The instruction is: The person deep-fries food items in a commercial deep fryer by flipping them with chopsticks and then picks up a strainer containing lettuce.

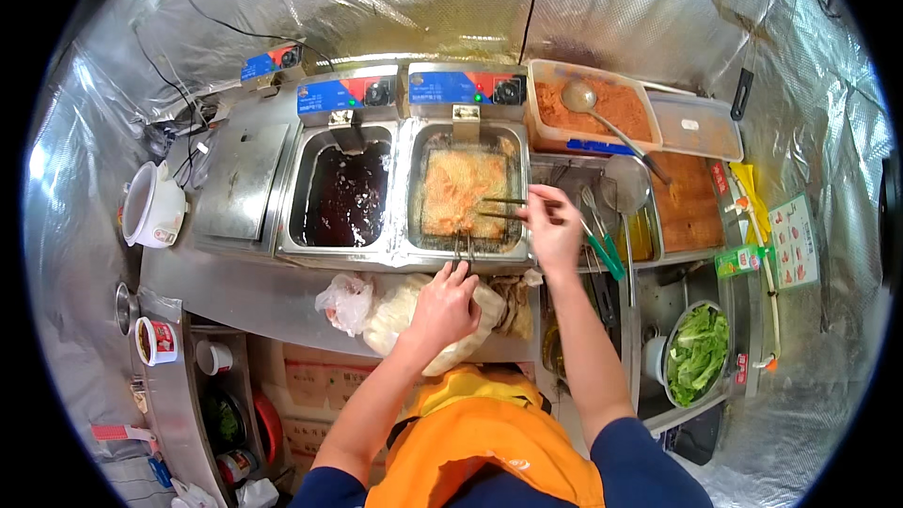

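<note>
My left hand [446, 302] is closed around the dark handle of a wire fry basket [463, 243]. The basket sits in the right-hand well of a steel deep fryer [523, 226], amid bubbling oil. Golden battered food [458, 187] floats there; its separate pieces cannot be told apart under the foam. My right hand [552, 229] grips a pair of dark chopsticks [502, 208], whose tips reach into the food from the right. Left of this well, a second one holds dark oil [348, 190] with no food visible on its surface.
A tub of orange-red batter [547, 113] with a ladle [580, 97] stands behind right. Nearby are green-handled tongs [603, 254], a skimmer [625, 187] and a wooden board [688, 204]. Lettuce [698, 353] fills a bowl at the sink. Plastic bags [395, 317] lie before the fryer; a metal lid [243, 183] covers its left.
</note>
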`<control>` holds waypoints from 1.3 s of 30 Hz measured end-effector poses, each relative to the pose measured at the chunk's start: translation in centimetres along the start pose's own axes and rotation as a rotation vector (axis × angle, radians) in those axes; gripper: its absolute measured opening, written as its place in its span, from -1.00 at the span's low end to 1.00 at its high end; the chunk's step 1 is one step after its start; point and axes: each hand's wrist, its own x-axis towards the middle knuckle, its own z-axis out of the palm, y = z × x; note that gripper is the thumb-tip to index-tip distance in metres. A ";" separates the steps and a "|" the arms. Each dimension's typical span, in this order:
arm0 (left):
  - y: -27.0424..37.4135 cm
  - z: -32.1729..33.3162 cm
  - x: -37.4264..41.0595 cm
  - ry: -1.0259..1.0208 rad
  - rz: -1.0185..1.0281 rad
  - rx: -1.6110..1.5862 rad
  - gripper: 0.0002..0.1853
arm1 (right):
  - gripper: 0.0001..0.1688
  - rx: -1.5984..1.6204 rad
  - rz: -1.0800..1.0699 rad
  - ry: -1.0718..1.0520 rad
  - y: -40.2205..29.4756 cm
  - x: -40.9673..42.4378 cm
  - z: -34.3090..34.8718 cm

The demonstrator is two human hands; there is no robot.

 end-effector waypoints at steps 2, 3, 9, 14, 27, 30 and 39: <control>0.3 -0.1 0.3 -0.021 0.001 0.000 -0.57 | -0.82 0.165 -0.059 -0.044 2.4 0.7 2.4; 0.1 -0.4 0.6 -0.020 -0.001 0.008 -0.58 | -0.81 0.225 0.007 0.017 2.2 0.8 2.2; 0.0 -0.2 0.3 0.012 0.005 0.013 -0.59 | -0.79 0.077 -0.089 0.010 -1.0 0.5 1.6; -0.5 -0.9 -0.3 0.035 -0.004 0.018 -0.58 | -0.80 -0.018 -0.134 0.020 -2.1 -0.3 1.4; -0.1 0.4 0.5 0.024 0.015 -0.027 -0.45 | -0.83 -0.139 -0.152 -0.037 1.7 3.1 2.0; -0.8 -0.7 -0.3 0.032 -0.013 -0.043 -0.47 | -0.84 -0.110 -0.137 0.044 -0.9 1.8 2.4; -0.6 -0.8 -0.4 0.054 0.005 -0.017 -0.48 | -0.83 -0.074 -0.210 0.059 -3.6 0.4 0.5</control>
